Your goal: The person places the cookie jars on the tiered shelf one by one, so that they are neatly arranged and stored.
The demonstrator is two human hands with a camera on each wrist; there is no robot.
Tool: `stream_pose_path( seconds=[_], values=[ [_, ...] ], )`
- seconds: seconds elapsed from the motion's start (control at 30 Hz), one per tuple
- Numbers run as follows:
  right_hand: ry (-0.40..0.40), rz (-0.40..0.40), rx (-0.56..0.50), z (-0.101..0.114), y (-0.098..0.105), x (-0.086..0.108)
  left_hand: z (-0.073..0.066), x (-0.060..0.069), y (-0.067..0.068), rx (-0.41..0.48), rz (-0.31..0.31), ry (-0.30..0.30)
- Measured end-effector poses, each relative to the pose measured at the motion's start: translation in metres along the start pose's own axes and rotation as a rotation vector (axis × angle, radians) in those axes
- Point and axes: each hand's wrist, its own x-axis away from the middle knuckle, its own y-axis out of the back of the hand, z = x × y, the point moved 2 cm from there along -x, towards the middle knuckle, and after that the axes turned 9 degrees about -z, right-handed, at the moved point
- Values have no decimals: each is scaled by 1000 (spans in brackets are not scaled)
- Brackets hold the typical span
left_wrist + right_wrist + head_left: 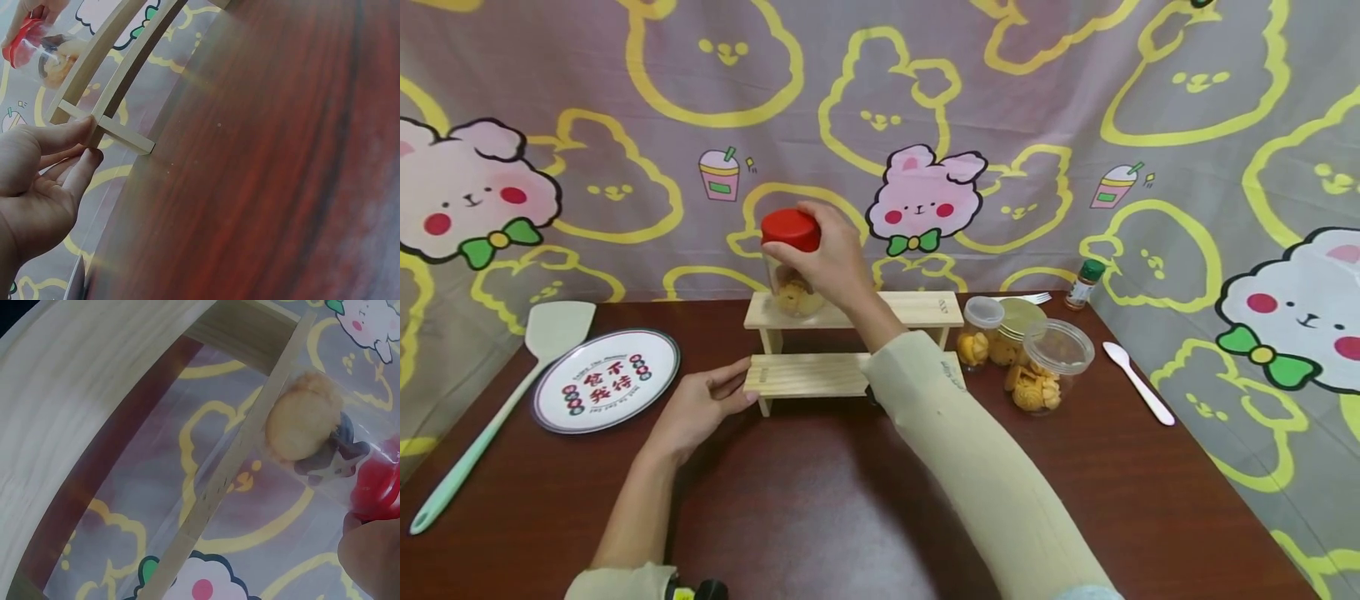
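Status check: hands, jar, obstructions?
Right hand gripping red-lidded jar at upper shelf, contact unclear. Left hand pinching lower shelf, left end. Nothing visibly in the way.

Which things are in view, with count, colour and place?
Table: 1, brown, underneath
Wooden rack: 1, pale, centre
Red-lidded jar: 1, clear, at upper shelf
Other jars: 3, clear, right of rack
Cookies: several, yellow-brown, inside jars
Plate: 1, white, left side
Spatula: 1, cream-green, beside plate
Fork: 1, silver, behind jars
Bottle: 1, green-capped, back right
Utensil: 1, white, right side
Backdrop: 1, grey-pink, behind
Wrist gear: 2, black, at cuffs
Sleeves: 2, beige, arms
Left hand: 1, bare, holding rack
Right hand: 1, bare, gripping red lid
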Motion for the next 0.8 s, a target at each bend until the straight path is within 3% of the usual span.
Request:
stream_pose_path(
  seconds=[0.13, 0.37, 0.8],
  values=[
    [6, -2, -23, 1, 2, 0, -1, 0, -1, 14, 7, 3],
    [13, -12, -202, 0, 12, 1, -1, 1, -1, 13, 4, 4],
    [58, -12, -184, -27, 51, 26, -1, 2, 1, 23, 4, -6]
  ],
)
